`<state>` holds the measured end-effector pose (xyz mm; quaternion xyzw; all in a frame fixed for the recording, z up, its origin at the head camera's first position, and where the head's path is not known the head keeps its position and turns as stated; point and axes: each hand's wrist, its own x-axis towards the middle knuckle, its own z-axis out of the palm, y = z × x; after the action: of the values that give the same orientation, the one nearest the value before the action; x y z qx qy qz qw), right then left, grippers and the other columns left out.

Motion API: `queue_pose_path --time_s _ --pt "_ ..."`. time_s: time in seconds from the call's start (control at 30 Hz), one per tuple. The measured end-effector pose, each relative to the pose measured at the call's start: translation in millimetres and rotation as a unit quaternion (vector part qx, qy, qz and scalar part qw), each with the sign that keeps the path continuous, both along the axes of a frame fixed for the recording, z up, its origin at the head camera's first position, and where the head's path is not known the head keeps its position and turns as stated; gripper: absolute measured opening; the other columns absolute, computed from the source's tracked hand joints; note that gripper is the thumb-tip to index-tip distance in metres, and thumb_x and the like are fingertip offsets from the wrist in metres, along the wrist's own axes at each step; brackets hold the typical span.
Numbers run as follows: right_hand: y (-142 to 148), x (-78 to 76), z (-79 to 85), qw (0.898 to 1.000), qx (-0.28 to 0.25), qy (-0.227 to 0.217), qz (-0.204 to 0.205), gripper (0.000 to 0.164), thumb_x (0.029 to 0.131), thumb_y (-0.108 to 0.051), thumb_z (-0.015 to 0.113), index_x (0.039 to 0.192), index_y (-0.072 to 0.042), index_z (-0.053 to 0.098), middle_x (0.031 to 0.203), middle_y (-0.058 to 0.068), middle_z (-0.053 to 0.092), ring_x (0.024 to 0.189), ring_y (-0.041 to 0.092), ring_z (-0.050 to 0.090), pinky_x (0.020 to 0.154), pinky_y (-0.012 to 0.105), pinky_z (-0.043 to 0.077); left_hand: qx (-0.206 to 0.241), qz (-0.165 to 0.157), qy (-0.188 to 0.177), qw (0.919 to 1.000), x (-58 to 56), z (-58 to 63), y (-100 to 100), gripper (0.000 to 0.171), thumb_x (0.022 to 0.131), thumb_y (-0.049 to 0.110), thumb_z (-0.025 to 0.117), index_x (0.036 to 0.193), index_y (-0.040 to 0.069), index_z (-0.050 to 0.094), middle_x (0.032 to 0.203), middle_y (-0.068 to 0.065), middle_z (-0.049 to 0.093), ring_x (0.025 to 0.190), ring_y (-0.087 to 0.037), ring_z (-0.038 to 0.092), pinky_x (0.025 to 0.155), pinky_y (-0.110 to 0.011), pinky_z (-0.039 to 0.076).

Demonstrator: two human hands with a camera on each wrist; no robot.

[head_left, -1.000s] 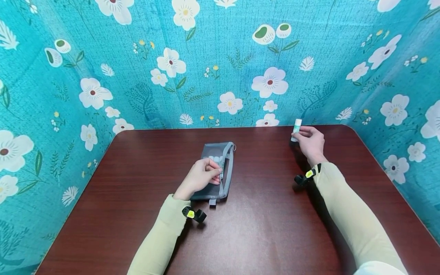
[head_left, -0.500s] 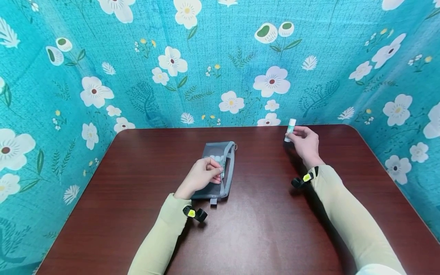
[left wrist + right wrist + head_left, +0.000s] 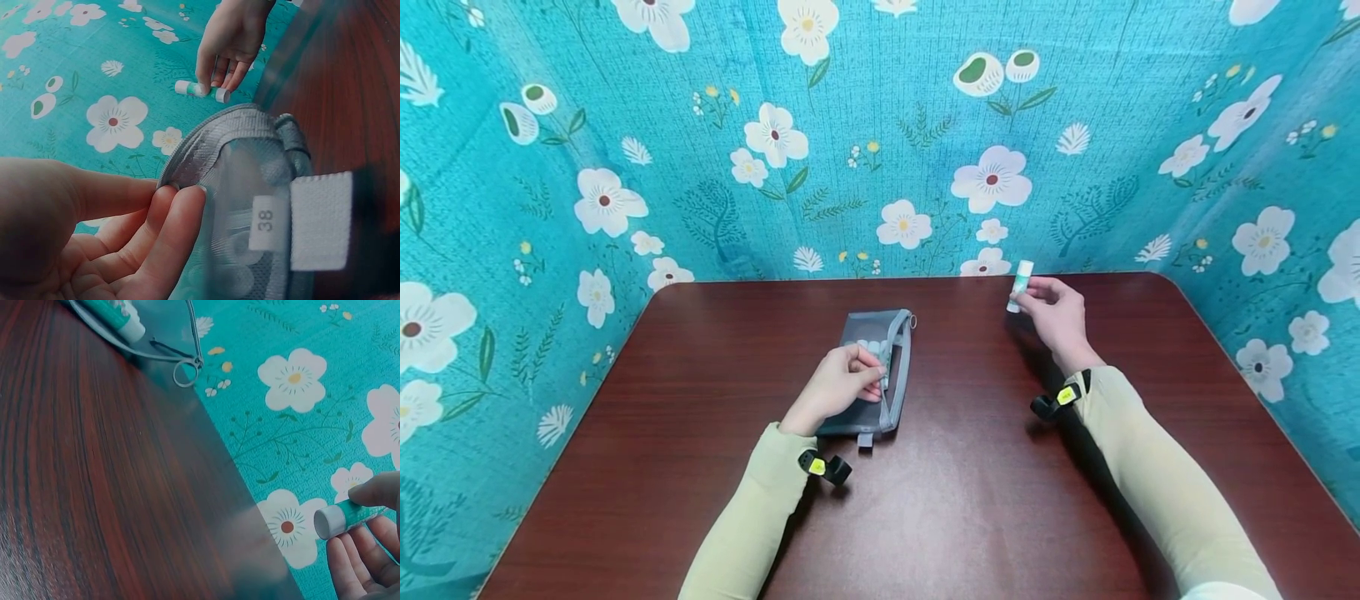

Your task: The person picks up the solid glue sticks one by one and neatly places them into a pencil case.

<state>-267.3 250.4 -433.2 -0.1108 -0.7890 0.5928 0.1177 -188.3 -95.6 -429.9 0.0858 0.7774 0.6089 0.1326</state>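
A grey see-through zip pouch [image 3: 867, 323] lies near the table's middle, its zipped mouth gaping to the right. Several white-and-teal glue sticks [image 3: 874, 347] show inside it. My left hand [image 3: 833, 385] pinches the edge of that mouth between thumb and fingers, as the left wrist view shows up close. Over the far right of the table, my right hand [image 3: 1057, 317] holds another glue stick [image 3: 1020, 286] between thumb and fingertips, tilted slightly from upright. The right wrist view shows the white end of this stick and, at top left, one glue stick [image 3: 112, 315] within the pouch.
The dark red-brown table [image 3: 955, 500] ends at a turquoise floral cloth [image 3: 850, 167] behind and at the sides. A small ring [image 3: 186, 373] hangs at the pouch's far corner. A white tag [image 3: 262, 223] reads 38.
My right hand has moved left with the glue stick, toward the pouch. The left hand keeps its hold on the pouch edge in the same place.
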Motion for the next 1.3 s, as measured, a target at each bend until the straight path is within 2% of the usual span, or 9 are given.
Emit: queue_pose_path --time_s 0.3,0.57,0.73,1.07,1.3 --pt "-9.1 3.1 3.8 0.999 -0.036 0.029 0.022 0.039 0.092 -0.013 0.077 0.125 0.004 0.064 0.097 0.003 0.065 0.084 0.01 0.064 0.086 0.03 0.059 0.0 0.0 0.0 1.0 -0.2 0.0 -0.1 0.007 0.097 0.002 0.068 0.1 -0.003 0.064 0.077 -0.015 0.066 0.065 -0.021 0.069 0.066 -0.035 0.063" --pt "-23.6 6.6 10.3 0.996 -0.068 0.043 0.048 0.041 0.092 -0.009 0.076 0.127 0.006 0.063 0.101 0.007 0.065 0.083 0.01 0.065 0.075 0.02 0.059 0.002 -0.001 -0.003 1.0 -0.1 0.3 -0.5 0.007 0.097 0.002 0.068 0.1 -0.004 0.064 0.077 -0.015 0.066 0.066 -0.021 0.069 0.066 -0.035 0.064" --pt "-33.4 9.1 14.3 0.994 -0.072 0.044 0.064 0.043 0.091 -0.009 0.076 0.129 0.007 0.062 0.105 0.012 0.064 0.084 0.011 0.065 0.075 0.02 0.059 0.003 0.002 -0.003 1.0 -0.2 0.8 0.2 0.008 0.097 0.002 0.068 0.101 -0.004 0.064 0.077 -0.014 0.066 0.066 -0.02 0.069 0.066 -0.035 0.064" --pt "-48.7 13.5 18.3 0.991 -0.075 0.046 0.1 0.042 0.092 -0.01 0.077 0.127 0.006 0.062 0.105 0.01 0.064 0.09 0.025 0.069 0.081 0.024 0.06 0.004 0.003 -0.005 1.0 -0.3 0.6 0.7 0.007 0.098 0.001 0.067 0.102 -0.004 0.064 0.077 -0.015 0.066 0.066 -0.02 0.069 0.066 -0.035 0.064" --pt "-56.9 16.9 17.9 0.988 -0.089 0.051 0.118 0.038 0.091 -0.009 0.077 0.124 0.005 0.064 0.102 0.008 0.065 0.085 0.014 0.069 0.085 0.03 0.06 0.001 0.002 -0.007 1.0 0.1 1.0 0.3 0.008 0.097 0.002 0.068 0.102 -0.004 0.064 0.078 -0.015 0.066 0.066 -0.021 0.069 0.067 -0.035 0.064"
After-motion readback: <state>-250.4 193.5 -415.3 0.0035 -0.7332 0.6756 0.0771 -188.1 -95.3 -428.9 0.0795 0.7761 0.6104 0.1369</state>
